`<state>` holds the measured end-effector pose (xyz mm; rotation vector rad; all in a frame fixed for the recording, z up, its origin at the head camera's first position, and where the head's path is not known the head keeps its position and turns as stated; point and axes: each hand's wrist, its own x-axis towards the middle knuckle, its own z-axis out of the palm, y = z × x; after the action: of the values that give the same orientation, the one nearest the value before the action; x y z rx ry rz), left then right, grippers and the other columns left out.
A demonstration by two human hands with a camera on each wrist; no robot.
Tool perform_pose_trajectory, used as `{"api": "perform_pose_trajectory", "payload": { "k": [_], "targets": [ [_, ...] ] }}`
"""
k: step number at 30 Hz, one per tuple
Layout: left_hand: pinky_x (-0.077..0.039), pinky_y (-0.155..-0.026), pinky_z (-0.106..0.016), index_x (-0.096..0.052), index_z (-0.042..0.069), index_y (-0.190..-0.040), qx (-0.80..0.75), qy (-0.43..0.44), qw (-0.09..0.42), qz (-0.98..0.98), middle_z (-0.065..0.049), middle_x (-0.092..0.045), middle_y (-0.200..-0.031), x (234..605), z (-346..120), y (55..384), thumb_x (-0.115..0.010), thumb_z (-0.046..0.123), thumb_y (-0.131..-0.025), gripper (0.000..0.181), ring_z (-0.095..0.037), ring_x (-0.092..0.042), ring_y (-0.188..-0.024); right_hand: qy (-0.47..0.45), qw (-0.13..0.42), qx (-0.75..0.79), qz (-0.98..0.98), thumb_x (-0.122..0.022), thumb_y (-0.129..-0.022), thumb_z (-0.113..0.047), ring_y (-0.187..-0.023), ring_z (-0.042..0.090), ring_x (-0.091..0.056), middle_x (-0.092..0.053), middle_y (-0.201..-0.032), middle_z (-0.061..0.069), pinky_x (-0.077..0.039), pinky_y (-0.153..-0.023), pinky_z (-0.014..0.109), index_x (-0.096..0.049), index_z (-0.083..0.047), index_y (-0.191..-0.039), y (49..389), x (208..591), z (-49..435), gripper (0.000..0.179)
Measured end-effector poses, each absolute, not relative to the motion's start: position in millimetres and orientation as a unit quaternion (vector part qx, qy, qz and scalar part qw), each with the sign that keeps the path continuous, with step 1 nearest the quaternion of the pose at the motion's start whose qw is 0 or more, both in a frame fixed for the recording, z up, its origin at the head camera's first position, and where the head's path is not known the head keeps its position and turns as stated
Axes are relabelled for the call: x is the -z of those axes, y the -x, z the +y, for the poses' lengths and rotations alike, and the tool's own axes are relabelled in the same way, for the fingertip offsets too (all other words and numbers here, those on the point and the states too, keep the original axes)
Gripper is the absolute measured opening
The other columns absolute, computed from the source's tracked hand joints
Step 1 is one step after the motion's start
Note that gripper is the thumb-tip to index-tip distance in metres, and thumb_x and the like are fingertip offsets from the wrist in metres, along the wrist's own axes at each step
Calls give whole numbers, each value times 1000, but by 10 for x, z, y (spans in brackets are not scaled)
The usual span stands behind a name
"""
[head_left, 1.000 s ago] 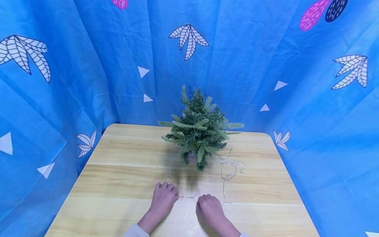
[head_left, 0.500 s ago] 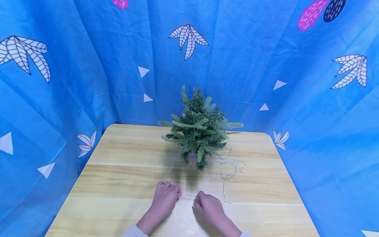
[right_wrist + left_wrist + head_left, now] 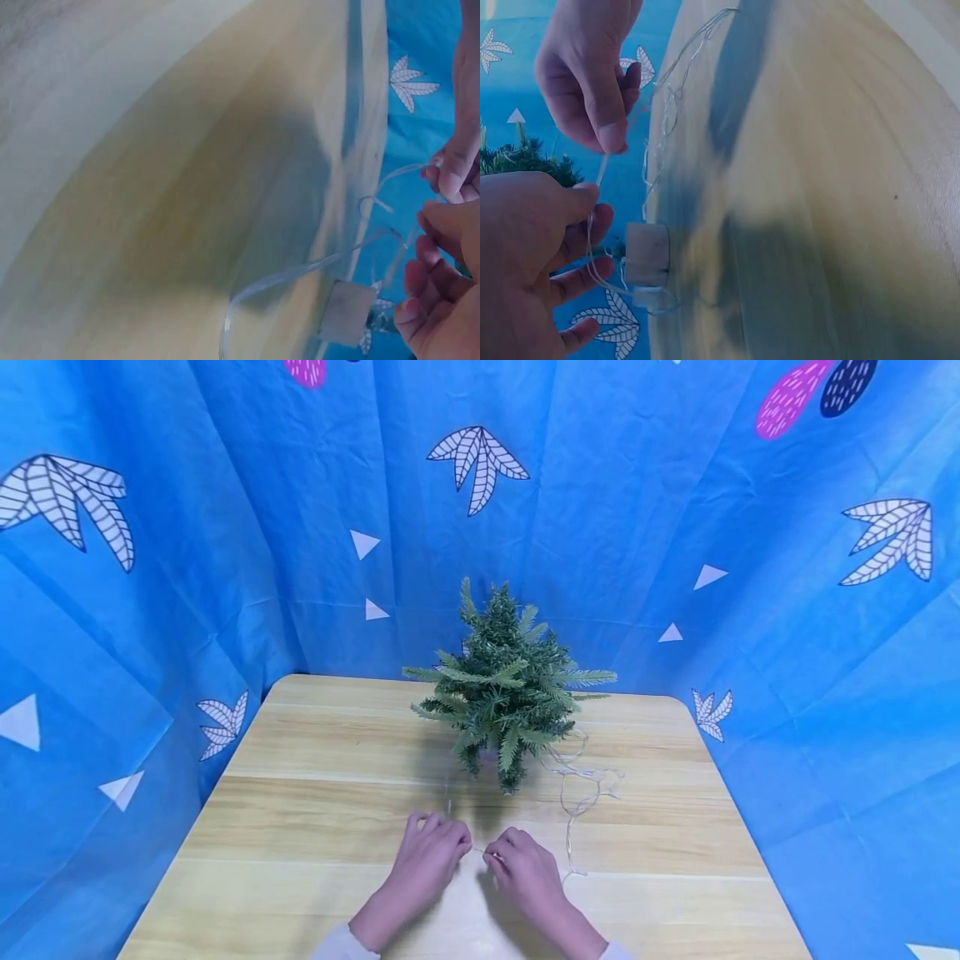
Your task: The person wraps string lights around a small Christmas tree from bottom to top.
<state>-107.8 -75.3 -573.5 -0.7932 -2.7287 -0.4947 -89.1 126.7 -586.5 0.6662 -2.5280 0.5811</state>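
A string of fairy lights on thin clear wire (image 3: 567, 835) runs from the hands back to the tree. My left hand (image 3: 429, 860) pinches the wire between thumb and forefinger, its other fingers loosely bent; a loop hangs past them in the left wrist view. Close on the right, my right hand (image 3: 527, 870) pinches the same wire with thumb and fingertips. Only a short span of wire shows between the two hands. Beyond them stands a small green artificial Christmas tree (image 3: 510, 685), upright on a pale round base (image 3: 646, 253).
More of the wire lies in loose loops on the wooden table (image 3: 300, 827), to the right of the tree. A blue curtain (image 3: 630, 527) with white leaf prints surrounds the table's back and sides.
The hands have drawn closer together, the left moving right and slightly away from me. The wire span between them has shortened, and the strand behind the left hand has shifted right.
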Motion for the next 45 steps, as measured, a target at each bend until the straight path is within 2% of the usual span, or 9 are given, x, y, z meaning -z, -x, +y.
{"api": "perform_pose_trajectory", "payload": {
  "k": [4,11,14,20,29,38,45],
  "targets": [
    [-37,-101,-49,-68,24,-97,201,271,124,-933,15,-71,-90,5685,-779,1100,-70,29,-94,6,-12,-56,-97,-244,248,-202,-915,-81,-81,-20,-75,5,-56,-64,-83,-11,-48,-62,16,-74,-20,-86,920,5802,1326,9],
    [-34,-104,-53,-73,25,-95,217,260,141,-930,13,-73,-94,5629,-890,1148,-75,26,-90,5,-18,-58,-106,-220,254,-220,-916,-73,-90,-22,-71,1,-50,-68,-79,-13,-41,-58,13,-73,-20,-85,931,5601,1447,6],
    [-34,-104,-54,-74,24,-95,219,254,151,-930,11,-74,-96,5618,-951,1168,-76,25,-89,6,-21,-58,-108,-205,246,-232,-919,-77,-86,-20,-69,0,-48,-70,-78,-14,-40,-57,13,-74,-19,-85,928,5524,1483,3],
    [-33,-103,-55,-75,23,-98,232,233,155,-932,9,-75,-100,5552,-1069,1218,-78,22,-88,10,-23,-57,-109,-195,260,-255,-911,-82,-77,-13,-69,-1,-47,-68,-75,-15,-40,-58,11,-73,-20,-82,934,5388,1538,13],
    [-33,-101,-55,-76,23,-94,223,211,203,-930,9,-75,-96,5423,-1256,1348,-78,19,-88,8,-25,-58,-106,-226,296,-246,-895,-83,-75,-11,-69,1,-45,-62,-71,-16,-36,-61,12,-71,-20,-80,966,5219,1578,16],
    [-33,-100,-51,-76,20,-97,230,196,247,-921,6,-76,-96,5290,-1375,1494,-81,16,-85,14,-24,-58,-105,-234,263,-228,-908,-79,-80,-17,-71,1,-45,-66,-73,-15,-37,-64,18,-73,-20,-81,965,5041,1613,6],
    [-33,-97,-49,-77,20,-98,243,186,276,-911,3,-76,-97,5175,-1400,1549,-79,17,-87,12,-24,-57,-101,-207,248,-213,-922,-86,-72,-15,-68,-1,-42,-67,-71,-17,-31,-65,20,-74,-24,-78,954,4949,1635,16]
  ]
}}
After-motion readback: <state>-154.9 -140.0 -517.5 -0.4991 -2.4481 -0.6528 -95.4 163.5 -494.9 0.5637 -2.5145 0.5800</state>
